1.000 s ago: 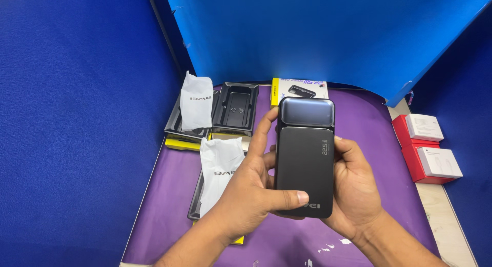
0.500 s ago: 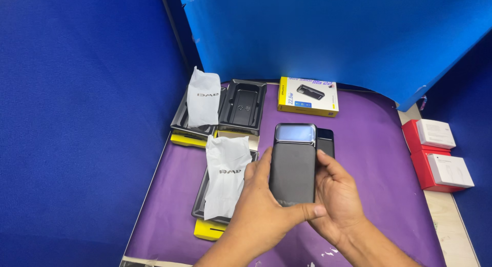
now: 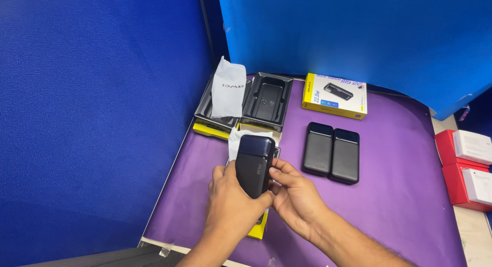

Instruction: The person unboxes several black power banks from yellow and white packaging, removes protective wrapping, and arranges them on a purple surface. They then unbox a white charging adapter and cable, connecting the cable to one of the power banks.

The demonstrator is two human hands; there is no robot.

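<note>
Blue partition walls [image 3: 92,118] close in your purple mat [image 3: 400,195] at left and behind. Your left hand [image 3: 230,208] and right hand [image 3: 297,198] together pinch a black power bank [image 3: 254,164] upright above the mat's near left part, over a black tray. Two more power banks [image 3: 331,153] lie side by side at centre; bare mat stretches rightward toward red-and-white boxes [image 3: 469,167].

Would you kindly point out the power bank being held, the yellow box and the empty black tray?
held power bank [image 3: 254,164], head view, middle of its dark face
yellow box [image 3: 334,96], head view, middle of its printed top
empty black tray [image 3: 267,101], head view, floor of its recess
</note>
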